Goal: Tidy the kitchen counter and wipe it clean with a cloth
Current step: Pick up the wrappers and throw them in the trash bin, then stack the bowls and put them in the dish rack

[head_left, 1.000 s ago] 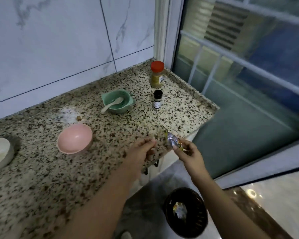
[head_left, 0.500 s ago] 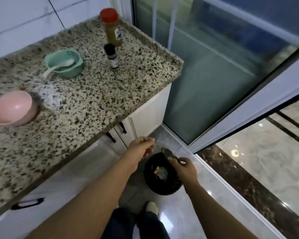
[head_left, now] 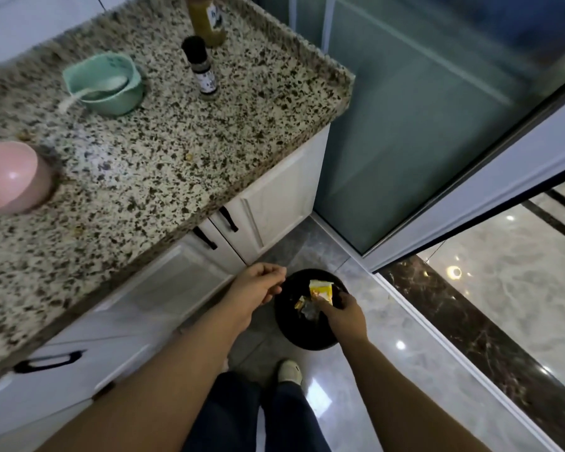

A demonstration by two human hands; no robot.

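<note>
Rubbish going into the bin; bench not yet wiped.
The right hand pinched a yellow wrapper over the black bin; the left hand hung loosely curled, holding nothing visible; bowls and bottles stood on the speckled bench; no cloth showed.

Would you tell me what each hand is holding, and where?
The right hand pinches the yellow wrapper by its lower edge; whether the curled left hand holds anything cannot be told.

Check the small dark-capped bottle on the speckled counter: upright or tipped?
Upright. The small dark-capped bottle stands on its base on the speckled granite counter, cap uppermost, beside the mint green bowl.
</note>
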